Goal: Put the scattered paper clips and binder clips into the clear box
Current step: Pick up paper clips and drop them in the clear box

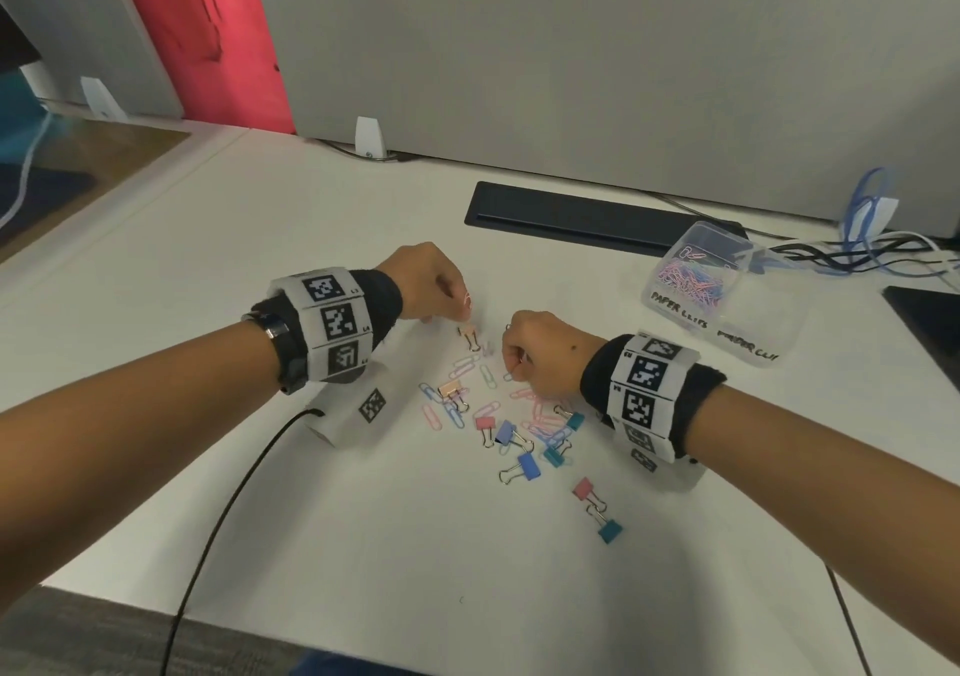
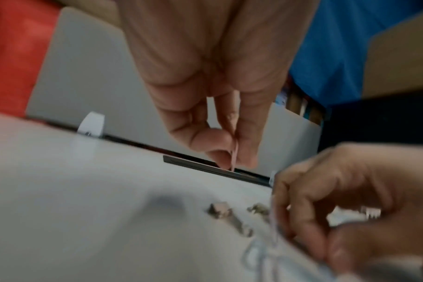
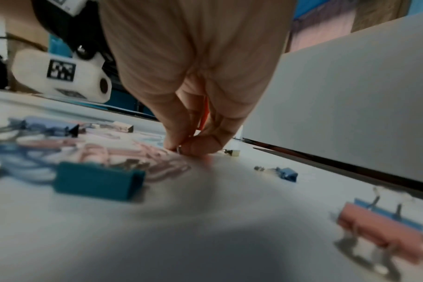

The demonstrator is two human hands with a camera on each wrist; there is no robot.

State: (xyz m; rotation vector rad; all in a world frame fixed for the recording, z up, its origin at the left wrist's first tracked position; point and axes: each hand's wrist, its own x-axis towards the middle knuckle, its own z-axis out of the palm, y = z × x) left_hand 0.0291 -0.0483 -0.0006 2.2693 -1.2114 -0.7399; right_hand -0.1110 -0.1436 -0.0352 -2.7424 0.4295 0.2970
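Observation:
Several coloured paper clips (image 1: 488,400) and binder clips (image 1: 527,466) lie scattered on the white table (image 1: 311,467). My left hand (image 1: 457,306) hovers just above the far end of the pile and pinches a pink paper clip (image 1: 467,302) between thumb and fingers; the pink paper clip (image 2: 235,152) shows in the left wrist view too. A peach binder clip (image 1: 469,335) lies right under it. My right hand (image 1: 519,363) is down on the pile, thumb and forefinger pinching a paper clip (image 3: 179,149) at the table surface. The clear box (image 1: 727,291) stands at the far right, with paper clips in its left compartment.
A black cable slot (image 1: 571,218) runs along the back under the grey partition (image 1: 571,52). Loose cables (image 1: 857,254) lie behind the box and a dark flat object (image 1: 930,317) sits at the right edge. A black wire (image 1: 223,519) trails from my left wrist over the table's front edge.

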